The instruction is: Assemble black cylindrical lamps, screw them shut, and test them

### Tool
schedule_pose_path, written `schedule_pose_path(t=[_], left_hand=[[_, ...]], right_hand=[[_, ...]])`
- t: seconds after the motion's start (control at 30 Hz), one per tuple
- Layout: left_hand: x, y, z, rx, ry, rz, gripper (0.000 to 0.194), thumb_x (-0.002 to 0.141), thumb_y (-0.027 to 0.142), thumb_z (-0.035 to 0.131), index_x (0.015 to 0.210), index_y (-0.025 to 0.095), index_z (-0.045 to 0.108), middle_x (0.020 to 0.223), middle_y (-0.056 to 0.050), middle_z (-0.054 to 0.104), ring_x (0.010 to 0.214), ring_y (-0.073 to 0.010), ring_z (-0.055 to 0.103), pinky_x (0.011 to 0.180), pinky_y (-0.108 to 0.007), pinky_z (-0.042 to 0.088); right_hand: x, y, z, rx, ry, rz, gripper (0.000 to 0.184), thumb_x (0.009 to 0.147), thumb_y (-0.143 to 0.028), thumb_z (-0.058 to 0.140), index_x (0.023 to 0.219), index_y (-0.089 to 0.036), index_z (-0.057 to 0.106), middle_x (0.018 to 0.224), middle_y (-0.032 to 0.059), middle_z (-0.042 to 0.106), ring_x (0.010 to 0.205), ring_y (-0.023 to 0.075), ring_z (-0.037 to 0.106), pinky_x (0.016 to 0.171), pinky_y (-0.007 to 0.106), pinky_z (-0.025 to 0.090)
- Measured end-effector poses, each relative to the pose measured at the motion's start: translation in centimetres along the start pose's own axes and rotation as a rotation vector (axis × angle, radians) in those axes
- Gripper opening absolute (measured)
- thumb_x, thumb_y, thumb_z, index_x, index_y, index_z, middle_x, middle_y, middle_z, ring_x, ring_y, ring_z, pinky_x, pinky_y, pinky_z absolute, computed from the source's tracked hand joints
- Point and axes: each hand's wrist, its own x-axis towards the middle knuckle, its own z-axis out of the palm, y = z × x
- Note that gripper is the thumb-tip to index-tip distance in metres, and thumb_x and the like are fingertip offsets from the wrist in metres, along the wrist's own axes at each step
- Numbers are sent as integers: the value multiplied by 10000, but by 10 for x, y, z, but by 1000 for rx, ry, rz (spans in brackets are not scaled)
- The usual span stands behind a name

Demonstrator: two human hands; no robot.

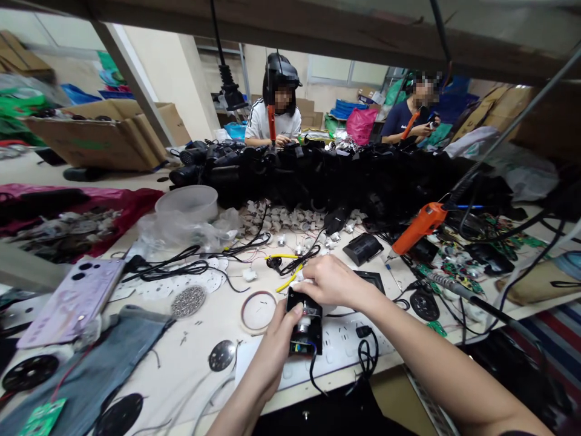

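An open black plastic housing (316, 339) is held upright above the table's front edge, with a small white part and wiring showing inside it. My left hand (278, 327) is closed around its left side, thumb resting over the opening. At the housing's top end, my right hand (330, 280) is closed with its fingers bent. A bit of white shows by its fingertips, but what they pinch is hidden. From the lower end of the housing runs a black cord (313, 369). Just beyond the hands lie yellow tubing (287, 282) and a roll of tape (258, 312).
An orange electric screwdriver (420, 229) hangs at the right, near green circuit boards (472, 272). A power strip (338, 342) lies under the hands. Black housings are heaped at the back (290, 175). A purple phone (72, 300) stands left. Two people work across the table.
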Motion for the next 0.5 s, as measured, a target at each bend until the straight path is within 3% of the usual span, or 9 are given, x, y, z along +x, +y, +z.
schedule_pose_path(t=[0.13, 0.33, 0.4, 0.5], left_hand=[[-5, -6, 7, 28, -4, 14, 422, 778, 456, 636, 1126, 218, 624, 1093, -66, 673, 1067, -262, 573, 934, -351, 423], [-2, -3, -3, -180, -34, -207, 476, 768, 545, 632, 1087, 192, 605, 903, -60, 666, 748, -212, 600, 602, -316, 510], [-2, 0, -6, -209, -16, -233, 446, 776, 532, 633, 1053, 184, 610, 915, -70, 667, 755, -209, 601, 587, -307, 513], [-4, 3, -7, -209, -14, -236, 476, 782, 524, 627, 1122, 194, 595, 996, -87, 676, 837, -238, 623, 612, -320, 523]], right_hand=[[7, -4, 3, -63, 14, 8, 367, 934, -352, 565, 676, -130, 700, 687, 76, 673, 646, 163, 593, 608, 265, 350], [-13, 1, 1, 129, 145, -25, 172, 917, -295, 597, 849, -148, 656, 823, 46, 650, 727, 152, 596, 660, 246, 433], [-26, 2, 4, 217, 177, -90, 87, 915, -198, 574, 965, -158, 634, 924, 58, 636, 812, 161, 602, 726, 266, 473], [-42, 0, 11, 302, 300, -113, 146, 912, -106, 509, 1000, -159, 614, 927, 67, 617, 836, 169, 600, 751, 293, 506]])
